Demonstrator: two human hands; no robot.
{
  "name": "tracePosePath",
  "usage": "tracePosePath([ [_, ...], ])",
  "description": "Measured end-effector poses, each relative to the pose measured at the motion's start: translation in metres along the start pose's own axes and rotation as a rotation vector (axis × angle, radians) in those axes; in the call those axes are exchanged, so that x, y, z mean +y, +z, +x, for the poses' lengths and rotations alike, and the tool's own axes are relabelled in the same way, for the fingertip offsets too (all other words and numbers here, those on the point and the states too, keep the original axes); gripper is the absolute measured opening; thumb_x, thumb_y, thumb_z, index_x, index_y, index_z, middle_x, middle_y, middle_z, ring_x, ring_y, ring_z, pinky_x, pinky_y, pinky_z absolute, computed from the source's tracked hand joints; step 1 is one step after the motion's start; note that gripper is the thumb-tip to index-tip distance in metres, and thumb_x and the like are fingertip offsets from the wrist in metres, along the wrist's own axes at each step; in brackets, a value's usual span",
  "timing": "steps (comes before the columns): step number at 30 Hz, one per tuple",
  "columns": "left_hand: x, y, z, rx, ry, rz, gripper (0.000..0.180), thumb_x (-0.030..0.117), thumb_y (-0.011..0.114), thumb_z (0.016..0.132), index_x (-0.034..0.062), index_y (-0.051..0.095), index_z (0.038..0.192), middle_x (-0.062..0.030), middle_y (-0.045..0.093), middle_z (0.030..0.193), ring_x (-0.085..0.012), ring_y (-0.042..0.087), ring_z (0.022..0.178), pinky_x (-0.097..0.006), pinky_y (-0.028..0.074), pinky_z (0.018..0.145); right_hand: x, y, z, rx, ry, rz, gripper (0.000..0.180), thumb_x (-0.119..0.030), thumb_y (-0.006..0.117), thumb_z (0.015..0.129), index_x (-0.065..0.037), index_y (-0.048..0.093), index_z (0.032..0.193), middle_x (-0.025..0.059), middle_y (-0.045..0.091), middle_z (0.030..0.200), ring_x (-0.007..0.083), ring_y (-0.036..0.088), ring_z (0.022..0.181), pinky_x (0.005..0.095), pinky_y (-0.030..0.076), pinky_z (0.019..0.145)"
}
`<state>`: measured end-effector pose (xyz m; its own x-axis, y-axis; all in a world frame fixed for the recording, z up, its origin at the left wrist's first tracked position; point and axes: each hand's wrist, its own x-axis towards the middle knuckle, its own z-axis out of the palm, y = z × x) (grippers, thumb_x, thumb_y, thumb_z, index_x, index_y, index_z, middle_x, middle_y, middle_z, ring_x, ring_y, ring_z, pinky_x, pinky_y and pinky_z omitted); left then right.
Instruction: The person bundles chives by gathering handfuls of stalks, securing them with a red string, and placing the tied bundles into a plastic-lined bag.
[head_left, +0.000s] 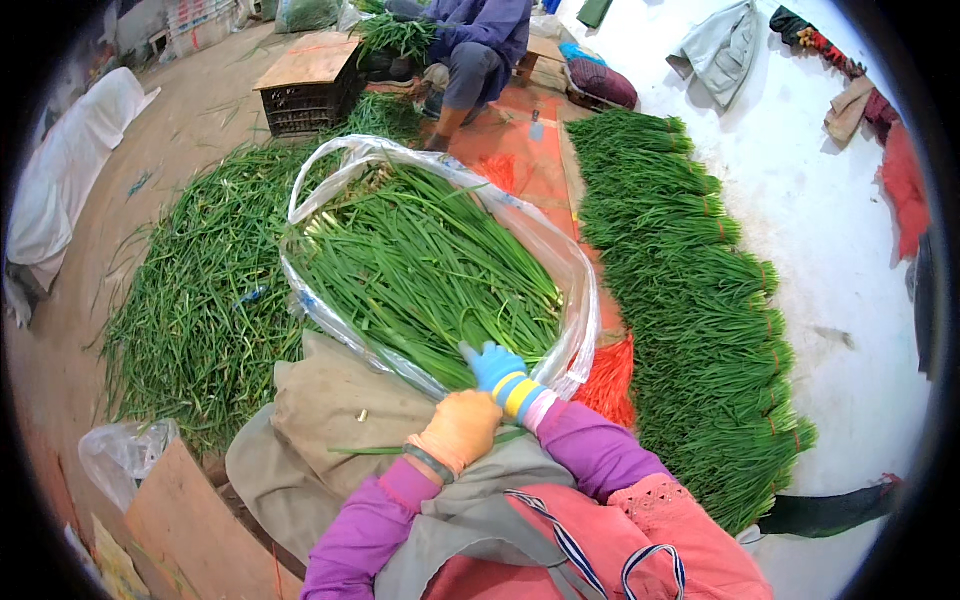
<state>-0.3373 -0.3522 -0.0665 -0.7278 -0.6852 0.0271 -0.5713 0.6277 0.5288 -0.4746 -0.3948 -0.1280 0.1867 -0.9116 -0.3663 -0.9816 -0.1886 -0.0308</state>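
Note:
A clear plastic bag (578, 350) stands open before me, filled with long green garlic chives (430, 260). At its near rim is my right hand (508, 378), in a blue and yellow striped glove; its fingers stretch out over the chives, apart. Just left of it and lower, my left hand (462, 428) in an orange glove is closed above my lap. What it holds, if anything, is hidden. A loose green chive leaf (370, 451) lies across the grey-brown cloth (330, 390) on my lap, beside the left wrist.
A loose heap of chives (200, 290) spreads at left; tied chive bundles (690, 320) line the right. Red plastic ties (608, 385) lie beside the bag. Beyond, another person (480, 50) handles chives near a black crate (310, 105) topped with a board. Cardboard (195, 510) stands near left.

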Motion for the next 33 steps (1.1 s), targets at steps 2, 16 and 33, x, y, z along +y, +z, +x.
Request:
tracePosePath([
  [2,-0.003,0.002,0.004,0.157,0.033,0.066,0.008,0.010,0.057,0.070,0.0055,0.060,0.076,-0.0132,0.059,0.081,-0.0322,0.059,0.076,-0.041,0.049,0.067,0.018,-0.007,0.000,-0.019,-0.044,0.109,0.065,-0.032,0.060,0.074,-0.019,0.036,0.133,0.0178,0.051,0.101,0.0302,0.055,0.091,0.0414,0.046,0.072],
  [16,-0.022,0.015,0.025,-0.284,-0.047,0.377,0.011,0.011,0.057,0.071,0.0091,0.068,0.074,-0.0106,0.065,0.079,-0.0255,0.063,0.080,-0.035,0.049,0.068,0.006,0.029,0.019,0.229,-0.043,-0.119,0.053,-0.017,0.055,0.076,-0.015,0.041,0.127,0.0124,0.051,0.095,0.0277,0.054,0.080,0.0450,0.046,0.065],
  [33,-0.012,0.021,0.015,-0.216,0.042,0.307,0.011,0.013,0.056,0.070,0.0081,0.066,0.072,-0.0112,0.064,0.077,-0.0250,0.062,0.077,-0.036,0.049,0.065,0.122,-0.020,-0.030,0.003,0.103,0.110,0.070,-0.041,0.072,0.060,-0.010,0.051,0.120,0.0180,0.046,0.121,0.0364,0.044,0.113,0.0433,0.036,0.096],
])
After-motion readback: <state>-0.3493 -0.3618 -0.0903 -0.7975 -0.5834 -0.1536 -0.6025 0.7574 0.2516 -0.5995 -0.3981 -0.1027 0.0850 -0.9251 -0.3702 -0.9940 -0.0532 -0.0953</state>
